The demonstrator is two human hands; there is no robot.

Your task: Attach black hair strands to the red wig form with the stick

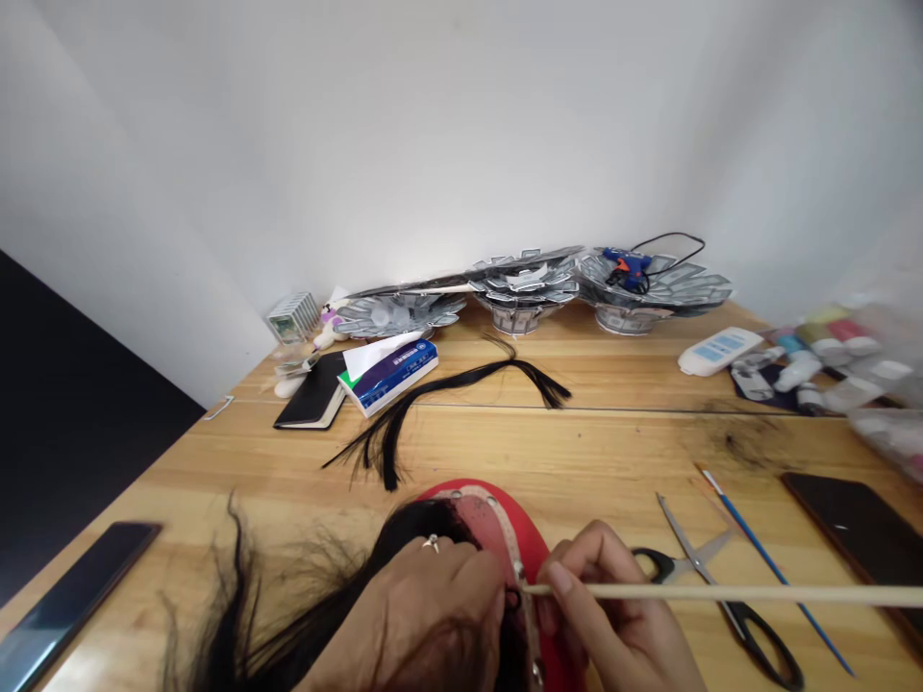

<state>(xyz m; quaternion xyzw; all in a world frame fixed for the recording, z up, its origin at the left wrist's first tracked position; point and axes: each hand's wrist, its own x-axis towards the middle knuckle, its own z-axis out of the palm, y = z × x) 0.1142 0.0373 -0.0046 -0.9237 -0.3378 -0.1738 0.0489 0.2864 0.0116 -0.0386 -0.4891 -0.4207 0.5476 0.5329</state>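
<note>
At the near edge of the grainy wooden desk (577, 452), my right grip (612, 615) pinches a thin pale stick (721, 593) against the rounded red form (530, 543), while my left grip (425, 615) curls over its glossy black hair (408, 527), pinching or not I cannot tell.

This is a craft room, a place for making things. A big wood table (591, 452) stands by a plain white wall (461, 125). At 1 o'clock a glue gun (626, 268) lies on paper bowls (526, 288). At 3 o'clock are paint pots (814, 360), and at 4 o'clock scissors (710, 581) and a brush (775, 567). Loose hair (447, 394) lies at 12 o'clock, and a wig (400, 527) at 6 o'clock.
</note>
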